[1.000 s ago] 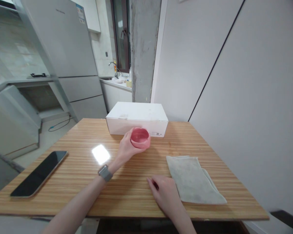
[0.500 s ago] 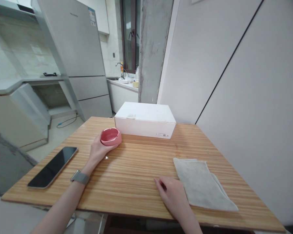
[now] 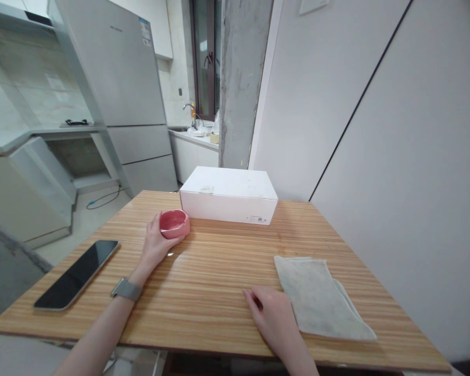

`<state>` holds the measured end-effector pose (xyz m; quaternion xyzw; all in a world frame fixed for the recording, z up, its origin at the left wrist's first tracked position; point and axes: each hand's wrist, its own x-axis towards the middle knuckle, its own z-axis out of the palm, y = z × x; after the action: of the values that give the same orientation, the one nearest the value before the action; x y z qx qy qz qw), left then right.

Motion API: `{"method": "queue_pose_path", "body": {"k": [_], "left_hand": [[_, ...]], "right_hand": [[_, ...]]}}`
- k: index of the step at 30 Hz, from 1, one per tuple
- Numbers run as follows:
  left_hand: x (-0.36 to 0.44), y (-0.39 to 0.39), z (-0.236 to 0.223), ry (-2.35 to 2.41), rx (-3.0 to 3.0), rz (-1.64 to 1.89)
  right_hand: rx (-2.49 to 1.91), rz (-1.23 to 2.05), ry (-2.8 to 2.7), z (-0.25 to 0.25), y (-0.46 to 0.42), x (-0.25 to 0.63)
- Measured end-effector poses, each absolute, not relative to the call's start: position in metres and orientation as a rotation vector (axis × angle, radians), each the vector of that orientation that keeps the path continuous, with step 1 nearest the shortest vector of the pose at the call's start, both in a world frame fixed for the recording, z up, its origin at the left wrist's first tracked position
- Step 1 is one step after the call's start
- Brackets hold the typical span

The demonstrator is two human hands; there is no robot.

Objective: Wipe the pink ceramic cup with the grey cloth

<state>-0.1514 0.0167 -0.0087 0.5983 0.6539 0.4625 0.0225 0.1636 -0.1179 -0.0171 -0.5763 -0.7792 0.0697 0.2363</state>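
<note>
My left hand (image 3: 159, 240) is wrapped round the left and near sides of a pink ashtray (image 3: 175, 225), thumb along its front. The ashtray is upright, in front of the white box's left corner, with its inside facing up. Just below the thumb, a small shiny spot (image 3: 170, 254) shows on the wood. My right hand (image 3: 272, 316) rests near the front edge with its fingers curled in, and nothing shows in them. A folded pale grey cloth (image 3: 321, 297) lies flat directly to the right of that hand.
A white box (image 3: 227, 209) stands at the back of the wooden table (image 3: 215, 282). On the left lies a black-screened phone (image 3: 78, 274). A white wall (image 3: 395, 172) runs along the right side; a fridge (image 3: 137, 104) stands beyond the table.
The camera view has shifted slightly, so everything appears a little further left and lower. The ashtray appears slightly flatter in my left hand. My right hand stays beside the cloth.
</note>
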Motion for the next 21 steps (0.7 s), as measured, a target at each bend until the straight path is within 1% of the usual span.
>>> {"method": "queue_pose_path", "body": {"k": [3,6,8,10,12,14,17,21], "left_hand": [[-0.127,0.004,0.001,2.029,2.107,1.437],[-0.08,-0.02,0.011,1.778,2.25,1.385],[-0.043,-0.039,0.015,1.481,2.262,1.22],[-0.007,-0.055,0.017,1.212,2.271,0.968],[0.024,-0.067,0.019,0.994,2.371,0.77],[0.047,-0.074,0.018,0.821,2.501,0.644],[0.071,-0.076,0.011,0.718,2.613,0.555],[0.081,-0.072,0.004,0.764,2.55,0.528]], "right_hand": [[-1.541,0.17,-2.132,-0.018,-0.117,0.164],[-1.382,0.085,-2.122,-0.017,-0.12,0.164],[-1.232,-0.037,-2.094,-0.016,-0.123,0.164],[-1.089,-0.203,-2.017,-0.014,-0.128,0.166],[-0.986,-0.343,-1.909,-0.013,-0.133,0.168],[-0.939,-0.408,-1.825,-0.012,-0.138,0.17],[-0.917,-0.427,-1.782,-0.012,-0.142,0.172],[-0.936,-0.45,-1.76,-0.01,-0.144,0.172]]}}
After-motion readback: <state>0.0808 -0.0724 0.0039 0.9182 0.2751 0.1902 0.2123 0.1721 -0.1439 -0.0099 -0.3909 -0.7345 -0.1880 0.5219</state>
